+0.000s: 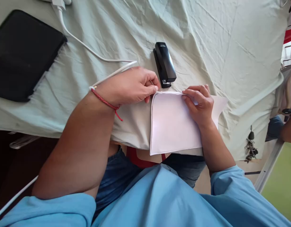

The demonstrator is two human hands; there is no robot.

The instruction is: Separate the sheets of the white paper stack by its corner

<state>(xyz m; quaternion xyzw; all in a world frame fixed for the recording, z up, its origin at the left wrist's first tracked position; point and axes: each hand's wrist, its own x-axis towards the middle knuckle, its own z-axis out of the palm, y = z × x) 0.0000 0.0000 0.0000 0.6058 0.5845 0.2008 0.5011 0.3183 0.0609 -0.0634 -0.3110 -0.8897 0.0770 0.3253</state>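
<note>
Hands pinch top edge of paper stack (172,123) at frame centre: left hand (131,85) on its left corner, right hand (199,102) w/ fingers flat, stapler (164,64) just above, nearer left.

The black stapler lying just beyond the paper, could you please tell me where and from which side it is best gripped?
Grip the black stapler across its long narrow body near the middle, fingers on the two long sides, coming from above. It lies flat on the cloth with both sides free; its near end almost meets the left hand and the paper.
</note>
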